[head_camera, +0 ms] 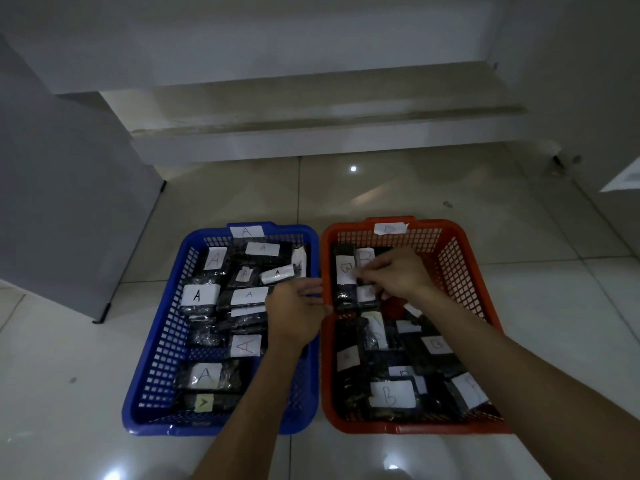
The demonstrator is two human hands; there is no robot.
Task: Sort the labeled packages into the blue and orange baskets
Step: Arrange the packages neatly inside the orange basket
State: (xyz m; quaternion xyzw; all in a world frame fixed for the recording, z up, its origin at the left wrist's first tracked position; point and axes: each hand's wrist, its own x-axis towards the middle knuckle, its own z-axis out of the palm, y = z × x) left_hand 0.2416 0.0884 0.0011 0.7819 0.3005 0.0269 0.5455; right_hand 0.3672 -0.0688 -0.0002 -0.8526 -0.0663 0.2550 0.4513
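- Blue basket (166, 327), tagged "A" on its far rim, holds dark packages with white labels all reading "A".
- Left hand (294, 311) hangs over the two baskets' adjoining rims, fingers loosely curled; grip cannot be told.
- Orange basket (460, 258), tagged "B", holds "B" packages.
- Right hand (394, 273) pinches a "B" package (346, 282) there.

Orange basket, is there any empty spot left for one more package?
Little room. The orange basket shows bare mesh only along its far right wall, beside the right hand. Elsewhere B packages overlap. The blue basket has a bare strip along its left wall.
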